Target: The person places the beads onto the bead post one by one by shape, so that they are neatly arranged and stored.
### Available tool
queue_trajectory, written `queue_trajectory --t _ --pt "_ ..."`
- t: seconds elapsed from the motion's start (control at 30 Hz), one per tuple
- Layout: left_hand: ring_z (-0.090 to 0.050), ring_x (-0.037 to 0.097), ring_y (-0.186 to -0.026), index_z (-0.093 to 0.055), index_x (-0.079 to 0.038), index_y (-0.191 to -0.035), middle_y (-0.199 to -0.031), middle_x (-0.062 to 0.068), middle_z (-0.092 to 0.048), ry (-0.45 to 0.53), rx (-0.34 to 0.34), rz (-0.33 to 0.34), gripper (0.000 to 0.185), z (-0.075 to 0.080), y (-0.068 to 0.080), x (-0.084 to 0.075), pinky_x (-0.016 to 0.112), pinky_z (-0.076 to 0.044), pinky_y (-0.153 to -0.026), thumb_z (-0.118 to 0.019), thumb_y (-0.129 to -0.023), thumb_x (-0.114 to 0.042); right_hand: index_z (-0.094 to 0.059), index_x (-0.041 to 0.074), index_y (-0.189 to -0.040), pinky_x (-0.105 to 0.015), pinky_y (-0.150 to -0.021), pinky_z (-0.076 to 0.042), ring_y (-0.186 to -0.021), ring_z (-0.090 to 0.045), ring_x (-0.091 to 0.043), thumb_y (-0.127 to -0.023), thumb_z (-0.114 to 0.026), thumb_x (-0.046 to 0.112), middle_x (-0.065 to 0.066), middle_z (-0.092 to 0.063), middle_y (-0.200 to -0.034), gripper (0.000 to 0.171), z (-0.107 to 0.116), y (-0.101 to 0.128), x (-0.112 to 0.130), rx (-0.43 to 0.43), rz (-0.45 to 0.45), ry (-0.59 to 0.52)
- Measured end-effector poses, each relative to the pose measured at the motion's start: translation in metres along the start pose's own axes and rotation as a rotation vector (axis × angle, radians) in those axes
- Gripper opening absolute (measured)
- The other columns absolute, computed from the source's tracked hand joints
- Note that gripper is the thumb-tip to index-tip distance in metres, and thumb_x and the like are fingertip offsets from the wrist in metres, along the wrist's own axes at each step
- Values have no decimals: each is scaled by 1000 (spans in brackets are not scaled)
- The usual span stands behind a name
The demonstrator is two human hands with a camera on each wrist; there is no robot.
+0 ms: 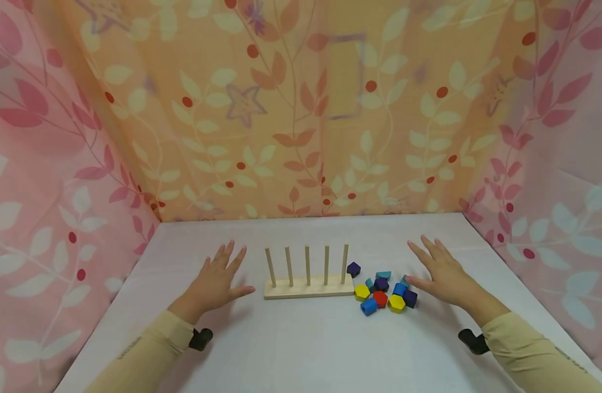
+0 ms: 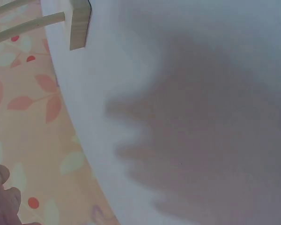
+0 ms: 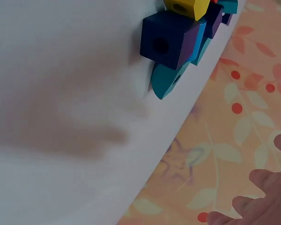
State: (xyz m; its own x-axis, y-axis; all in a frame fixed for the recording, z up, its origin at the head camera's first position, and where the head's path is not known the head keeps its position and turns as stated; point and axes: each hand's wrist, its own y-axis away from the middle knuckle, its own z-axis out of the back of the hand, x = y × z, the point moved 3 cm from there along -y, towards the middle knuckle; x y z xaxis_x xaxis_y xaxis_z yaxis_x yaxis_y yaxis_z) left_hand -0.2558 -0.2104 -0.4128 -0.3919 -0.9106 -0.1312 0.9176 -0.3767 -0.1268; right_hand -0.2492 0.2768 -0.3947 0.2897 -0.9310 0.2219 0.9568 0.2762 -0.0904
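peg rack [image 1: 308,286]: pale wood base, five bare upright pegs, between both hands | left hand [image 1: 217,284]: fingers spread, holding nothing, just left of rack | right hand [image 1: 440,275]: fingers spread, thumb beside the beads [image 1: 383,292] (purple, teal, yellow, red, blue) heaped between it and rack | table [image 1: 301,349]: white; leaf-print curtain [image 1: 301,109] behind

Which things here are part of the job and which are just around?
Part of the job:
- peg rack, five bare pegs
- beads, heaped right of the rack
- left hand, open, flat beside the rack
- right hand, open, next to the beads

Just around:
- table
- leaf-print cloth behind and at the sides
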Motion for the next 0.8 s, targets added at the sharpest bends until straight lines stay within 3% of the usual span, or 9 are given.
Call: queue_trajectory --t 0.2,0.4,0.6,0.8 --pt "-1 37 -137 -7 -16 -148 -151 19 0 84 -4 -10 98 -4 -7 -5 62 -16 -103 -54 -77 -66 -19 18 -146 -74 -91 -14 -130 -8 -51 -80 -64 46 -24 -12 -147 85 -2 1 3 -2 11 -71" --pt "-3 40 -136 -6 -15 -147 -151 19 0 231 -13 -5 102 -10 -14 -10 60 -18 -103 -61 -75 -61 -19 15 -146 -71 -91 -23 -125 -20 -51 -80 -68 38 -26 -18 -144 85 -4 1 6 -11 24 -157" --pt "-4 35 -137 -2 -17 -147 -152 15 1 481 27 3 105 -23 -21 -13 58 -20 -104 -70 -74 -47 -29 9 -141 -61 -89 -38 -119 -37 -44 -83 -66 33 -23 -34 -136 73 -17 3 2 15 -26 -298" --pt "-18 35 -135 -9 -14 -147 -149 16 -12 761 75 26 100 -39 -27 -16 49 -25 -105 -76 -74 -27 -48 4 -124 -51 -87 -45 -105 -51 -34 -85 -65 30 -17 -53 -119 50 -29 6 -6 46 -58 -429"
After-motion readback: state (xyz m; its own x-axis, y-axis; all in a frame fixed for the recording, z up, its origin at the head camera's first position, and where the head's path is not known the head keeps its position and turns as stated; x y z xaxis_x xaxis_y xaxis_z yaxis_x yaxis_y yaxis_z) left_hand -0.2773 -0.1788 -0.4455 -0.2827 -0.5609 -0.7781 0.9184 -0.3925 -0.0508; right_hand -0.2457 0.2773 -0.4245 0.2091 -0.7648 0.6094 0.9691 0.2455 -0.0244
